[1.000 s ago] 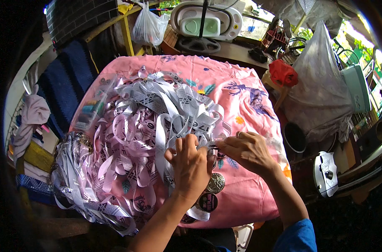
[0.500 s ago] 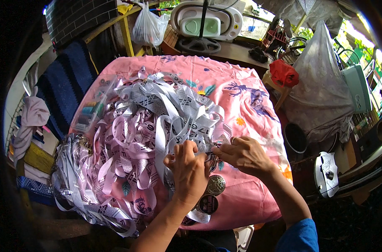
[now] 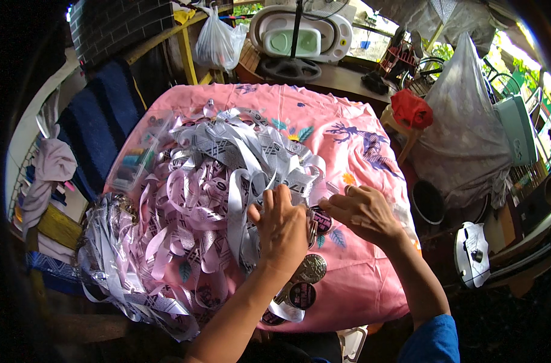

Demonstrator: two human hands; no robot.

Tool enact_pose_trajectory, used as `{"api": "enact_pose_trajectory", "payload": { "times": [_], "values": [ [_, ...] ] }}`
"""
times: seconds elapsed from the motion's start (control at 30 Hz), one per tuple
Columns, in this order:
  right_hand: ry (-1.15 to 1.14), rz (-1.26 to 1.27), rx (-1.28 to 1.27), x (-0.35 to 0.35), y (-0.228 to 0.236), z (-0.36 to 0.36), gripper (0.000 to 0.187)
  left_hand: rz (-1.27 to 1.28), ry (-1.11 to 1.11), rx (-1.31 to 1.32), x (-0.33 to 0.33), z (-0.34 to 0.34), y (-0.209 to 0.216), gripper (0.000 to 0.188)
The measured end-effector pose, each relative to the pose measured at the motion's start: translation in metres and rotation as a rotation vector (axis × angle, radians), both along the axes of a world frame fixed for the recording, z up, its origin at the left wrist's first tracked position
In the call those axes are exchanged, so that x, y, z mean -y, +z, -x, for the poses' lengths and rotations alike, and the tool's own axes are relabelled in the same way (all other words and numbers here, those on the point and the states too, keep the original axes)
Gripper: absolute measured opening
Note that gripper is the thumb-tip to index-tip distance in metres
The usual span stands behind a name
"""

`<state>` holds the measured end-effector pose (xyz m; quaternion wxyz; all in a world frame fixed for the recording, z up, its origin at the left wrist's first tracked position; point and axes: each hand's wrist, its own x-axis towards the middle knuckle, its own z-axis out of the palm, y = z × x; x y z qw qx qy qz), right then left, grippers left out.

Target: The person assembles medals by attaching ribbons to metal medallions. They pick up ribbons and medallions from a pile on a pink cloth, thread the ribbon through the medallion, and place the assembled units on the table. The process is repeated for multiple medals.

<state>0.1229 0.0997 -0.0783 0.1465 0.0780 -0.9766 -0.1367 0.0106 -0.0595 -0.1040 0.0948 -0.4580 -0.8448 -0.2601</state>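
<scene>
A large heap of white and pale pink printed ribbons covers the middle and left of the pink tablecloth. My left hand is closed at the heap's right edge, its fingers curled around a shiny medal seen edge-on. Just right of it, my right hand is pinched; whatever sits between its fingertips is hidden. Between the hands lies a dark round medal. Nearer me, below my left hand, rest a metallic round medal and a black-faced medal, partly overlapping other medals.
The pink patterned tablecloth covers the table. A clear plastic box with thread spools stands at its left. Beyond are a blue striped cloth, a hanging white bag, a red bag and a black bucket.
My right hand has moved slightly right, away from my left hand, uncovering the dark medal between them. My left hand has turned a little and shows the edge of a shiny medal.
</scene>
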Motion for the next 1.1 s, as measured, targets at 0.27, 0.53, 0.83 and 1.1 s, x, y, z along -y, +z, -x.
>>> {"api": "enact_pose_trajectory", "payload": {
  "times": [0.27,0.53,0.83,1.1],
  "values": [
    [0.079,-0.038,0.072,0.000,-0.004,0.010,0.033,0.028,0.016,0.009,0.002,0.000,-0.011,0.007],
    [-0.085,0.235,-0.161,0.010,0.015,-0.004,0.023,0.096,-0.398,-0.067,0.014,0.035,0.009,0.018],
    [-0.369,1.895,-0.057,0.110,0.013,-0.066,0.036,0.585,-0.928,-0.122,0.026,0.076,0.022,0.094],
    [-0.356,2.470,0.108,0.218,-0.037,-0.113,0.028,0.728,-1.008,-0.360,0.069,0.062,0.032,0.110]
  ]
}}
